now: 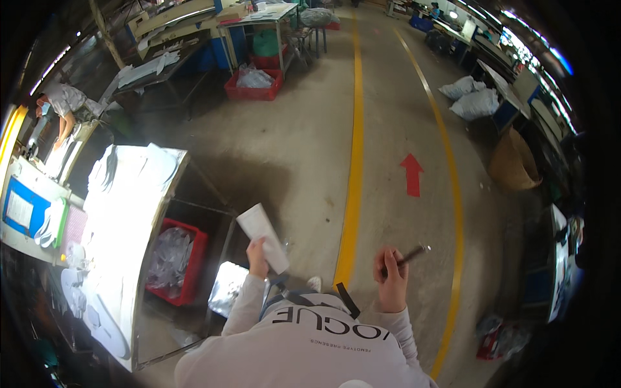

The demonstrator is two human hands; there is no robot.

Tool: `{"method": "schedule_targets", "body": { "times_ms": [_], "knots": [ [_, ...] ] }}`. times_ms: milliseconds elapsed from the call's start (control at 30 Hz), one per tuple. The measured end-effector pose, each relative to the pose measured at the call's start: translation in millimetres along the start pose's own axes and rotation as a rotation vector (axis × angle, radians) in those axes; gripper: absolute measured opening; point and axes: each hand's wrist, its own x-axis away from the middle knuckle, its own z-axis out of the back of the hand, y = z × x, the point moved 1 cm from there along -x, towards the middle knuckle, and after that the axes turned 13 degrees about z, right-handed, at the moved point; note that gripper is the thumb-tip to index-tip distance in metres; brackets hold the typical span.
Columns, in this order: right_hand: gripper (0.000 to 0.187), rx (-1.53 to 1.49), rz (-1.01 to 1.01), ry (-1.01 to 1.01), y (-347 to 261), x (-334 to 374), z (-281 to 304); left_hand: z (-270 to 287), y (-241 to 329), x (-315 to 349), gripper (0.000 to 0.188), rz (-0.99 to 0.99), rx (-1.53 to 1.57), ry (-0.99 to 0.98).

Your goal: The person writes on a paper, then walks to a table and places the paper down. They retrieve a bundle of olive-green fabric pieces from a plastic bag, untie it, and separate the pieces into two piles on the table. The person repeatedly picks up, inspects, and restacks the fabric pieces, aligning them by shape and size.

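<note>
My left hand (257,258) is closed round the edge of a flat white rectangular piece (262,229), which looks like folded paper or card and tilts up and to the left. In my right hand (392,279) is a slim dark stick-like tool (413,254) with a shiny tip. It points up and to the right, and its exact kind is too small to make out. Both hands are held in front of my body above the floor, well apart from each other.
To the left stands a worktable (143,213) bearing white cut pieces, with a red crate (194,271) of plastic-wrapped goods beneath. A co-worker (63,107) leans over a bench beyond. Yellow lines (355,149) and a red arrow (411,174) mark the aisle; white sacks (475,103) lie right.
</note>
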Motion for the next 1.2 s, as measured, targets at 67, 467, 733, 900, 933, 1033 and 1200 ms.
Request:
{"method": "schedule_targets", "body": {
  "times_ms": [67,467,733,900,933,1033,1200],
  "knots": [
    [0.033,0.031,-0.167,0.232,40,-61,38,-112,11,-48,0.022,0.076,-0.119,-0.095],
    [0.022,0.430,0.058,0.042,295,-523,152,-511,110,-334,0.024,0.072,-0.197,-0.132],
    [0.037,0.617,0.122,-0.543,455,-882,99,-567,165,-540,0.028,0.013,0.043,0.152],
    [0.056,1.004,-0.362,-0.661,620,-1016,130,-673,207,-705,0.034,0.114,0.129,0.316],
    [0.067,1.129,-0.509,-0.673,645,-1029,156,-709,222,-735,0.034,0.056,0.148,0.229],
    [0.084,1.417,-1.144,-0.652,704,-1059,254,-815,290,-831,0.034,0.051,0.215,0.090],
    [0.080,1.450,-1.452,-0.723,789,-1132,395,-935,380,-995,0.035,-0.192,0.136,-0.001]
  ]
}}
